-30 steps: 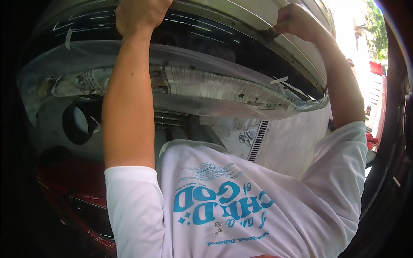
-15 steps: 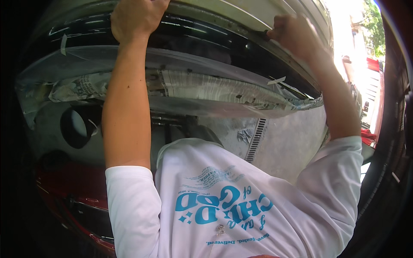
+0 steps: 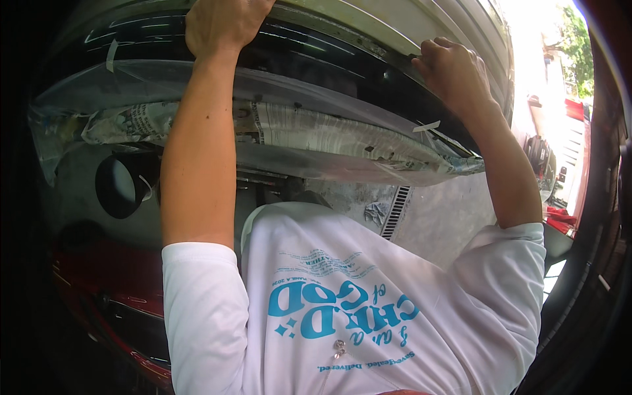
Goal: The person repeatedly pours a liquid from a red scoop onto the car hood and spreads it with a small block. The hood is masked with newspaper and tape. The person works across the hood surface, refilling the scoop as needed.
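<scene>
A glossy black curved vehicle panel (image 3: 316, 60) stretches across the upper view, below a pale ribbed surface (image 3: 401, 23). My left hand (image 3: 227, 26) is at the panel's upper edge; its fingertips are cut off by the frame. Farther right, my right hand (image 3: 455, 74) is closed, with its knuckles bent against the seam between the black panel and the pale surface. A small dark object (image 3: 415, 58) pokes out from its fingers, too little of it showing to name. Pale tape strips (image 3: 426, 126) sit on the panel near its lower edge.
Clear plastic sheeting (image 3: 296, 161) and newspaper (image 3: 316, 125) hang along the panel's lower side. Beneath lies a concrete floor with a drain grate (image 3: 396, 209). A dark red car part (image 3: 141, 316) is at lower left, beside a dark round object (image 3: 122, 185).
The view has shifted slightly. My right hand, blurred before, now shows sharply and lower, still at the seam. My left hand appears a little farther right along the panel's edge.
</scene>
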{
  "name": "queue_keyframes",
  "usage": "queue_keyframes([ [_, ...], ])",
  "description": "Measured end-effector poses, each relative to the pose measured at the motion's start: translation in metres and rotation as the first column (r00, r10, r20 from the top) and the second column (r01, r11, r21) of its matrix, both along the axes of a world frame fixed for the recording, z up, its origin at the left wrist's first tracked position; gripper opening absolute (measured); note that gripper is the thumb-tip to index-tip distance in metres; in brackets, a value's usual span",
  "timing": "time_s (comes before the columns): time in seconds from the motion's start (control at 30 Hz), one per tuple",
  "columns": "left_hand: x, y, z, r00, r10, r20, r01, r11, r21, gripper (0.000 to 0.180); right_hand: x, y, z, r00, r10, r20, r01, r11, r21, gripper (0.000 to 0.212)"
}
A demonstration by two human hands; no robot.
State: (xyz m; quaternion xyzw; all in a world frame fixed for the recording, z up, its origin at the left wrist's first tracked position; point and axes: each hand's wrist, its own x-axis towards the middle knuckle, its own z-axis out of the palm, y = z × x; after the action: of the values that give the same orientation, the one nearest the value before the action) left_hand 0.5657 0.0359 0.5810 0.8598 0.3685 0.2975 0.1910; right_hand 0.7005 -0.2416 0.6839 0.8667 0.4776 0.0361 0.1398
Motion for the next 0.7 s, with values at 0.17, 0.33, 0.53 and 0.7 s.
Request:
queue_keyframes([
  [0.17,-0.001,0.0,-0.003,0.998,-0.067,0.009,0.067,0.998,-0.01,0.064,0.061,0.032,0.008,0.909,-0.265,-0.321,0.178,0.945,-0.274,0.029],
  [0.33,0.002,-0.001,0.011,0.995,-0.051,-0.082,0.046,0.997,-0.063,0.064,0.072,-0.002,0.013,0.872,-0.209,-0.442,0.188,0.978,-0.092,0.033],
  [0.53,-0.001,0.001,0.01,0.997,-0.016,-0.073,0.012,0.999,-0.052,0.064,0.017,-0.011,0.009,0.974,-0.137,-0.18,0.144,0.989,0.026,0.029],
  [0.7,0.001,0.0,0.0,1.0,-0.006,-0.02,0.005,1.0,-0.021,0.064,0.015,0.0,0.007,0.997,-0.048,-0.053,0.047,0.999,-0.014,0.031],
])
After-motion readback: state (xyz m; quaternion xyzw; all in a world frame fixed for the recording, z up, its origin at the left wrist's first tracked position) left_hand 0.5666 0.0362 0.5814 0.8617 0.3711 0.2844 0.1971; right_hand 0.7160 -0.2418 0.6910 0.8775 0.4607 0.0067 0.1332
